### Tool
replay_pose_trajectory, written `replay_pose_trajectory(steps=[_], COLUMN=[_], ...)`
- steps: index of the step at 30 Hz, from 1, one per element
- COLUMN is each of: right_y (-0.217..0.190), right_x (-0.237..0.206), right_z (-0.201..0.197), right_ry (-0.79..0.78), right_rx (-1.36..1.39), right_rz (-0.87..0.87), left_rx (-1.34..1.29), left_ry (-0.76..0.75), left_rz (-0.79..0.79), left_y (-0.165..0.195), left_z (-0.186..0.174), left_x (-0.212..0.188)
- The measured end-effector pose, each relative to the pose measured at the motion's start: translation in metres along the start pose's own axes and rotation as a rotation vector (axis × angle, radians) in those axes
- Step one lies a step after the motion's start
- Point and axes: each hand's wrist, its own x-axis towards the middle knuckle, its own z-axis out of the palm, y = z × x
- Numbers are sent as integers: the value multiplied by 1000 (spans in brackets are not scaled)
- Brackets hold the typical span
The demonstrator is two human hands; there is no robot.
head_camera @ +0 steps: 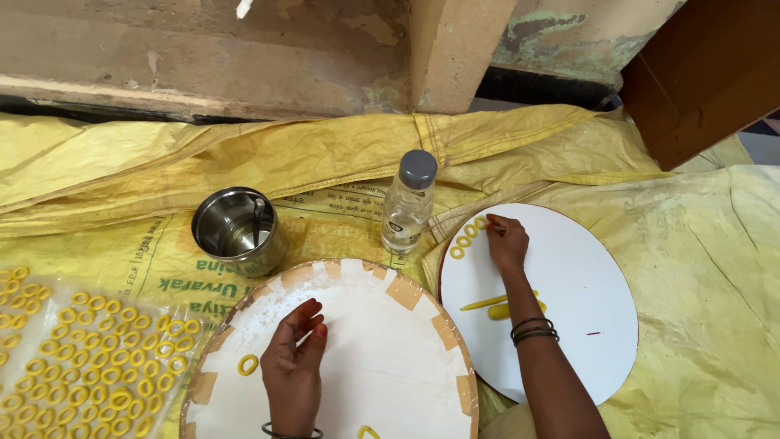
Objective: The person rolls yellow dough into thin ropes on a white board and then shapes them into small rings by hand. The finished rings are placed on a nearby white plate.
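Her left hand [294, 358] lies flat, fingers loose, on the floury round board [390, 341] beside one yellow dough ring [248, 364]. The right hand [505, 242] reaches far, fingertips pinching a ring onto the smooth white disc [581, 276], where soft dough strips [497, 306] lie nearer.

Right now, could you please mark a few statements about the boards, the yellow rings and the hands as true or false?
1. The right hand touches the row of yellow rings at the edge of the white oval board. True.
2. The left hand holds the clear bottle. False: it rests flat on the taped round board, holding nothing.
3. A spoon stands in the steel cup. True.
4. The bottle has no cap. False: it has a grey cap.
5. Many rings lie spread on the sheet at left. True.
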Motion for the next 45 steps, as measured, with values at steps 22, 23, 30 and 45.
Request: replay_pose_trajectory(steps=[22,23,30,45], right_y=[-80,-84,-109,-123], right_x=[-91,-100,-134,-194], right_z=[-28,-27,-25,4], right_ry=[-374,-414,-598,-937], right_rx=[336,336,375,629], right_rz=[15,24,-100,50], left_rx=[1101,1117,1103,250], left_ry=[259,267,199,-168], left_rz=[-39,-42,-103,-72], left_y=[21,21,28,36], left_z=[-77,-72,-62,2], left_x=[2,1,4,-9])
